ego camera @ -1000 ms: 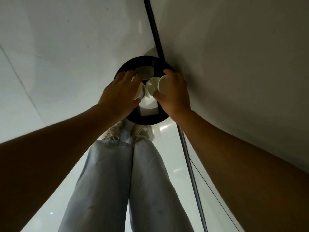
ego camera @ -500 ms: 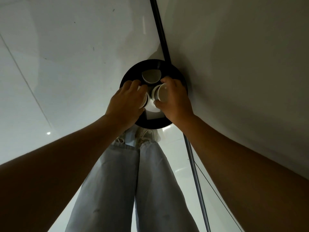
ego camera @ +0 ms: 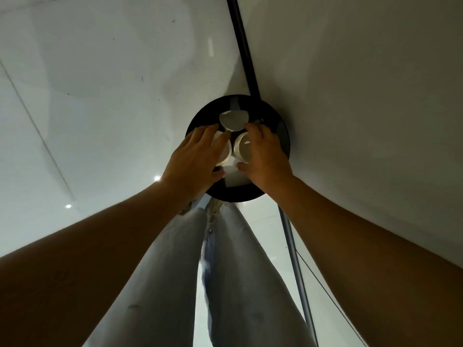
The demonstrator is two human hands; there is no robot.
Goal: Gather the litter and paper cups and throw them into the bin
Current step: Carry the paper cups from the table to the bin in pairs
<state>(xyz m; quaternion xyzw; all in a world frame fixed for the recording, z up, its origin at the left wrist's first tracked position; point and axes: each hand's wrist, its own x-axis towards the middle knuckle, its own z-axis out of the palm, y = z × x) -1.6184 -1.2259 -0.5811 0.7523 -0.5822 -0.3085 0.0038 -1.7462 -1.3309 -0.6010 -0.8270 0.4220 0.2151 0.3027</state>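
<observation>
Head view: both hands lower than second ago, now over bin mouth. Left hand curls round cup at 9 o'clock; right hand grips cup at 3. Third cup at 12, seemingly loose inside. Release looks imminent.

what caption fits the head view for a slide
Both hands, left hand and right hand, hold paper cups over a round black bin.

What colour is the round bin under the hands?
Black, seen in the head view: the round bin.
</observation>
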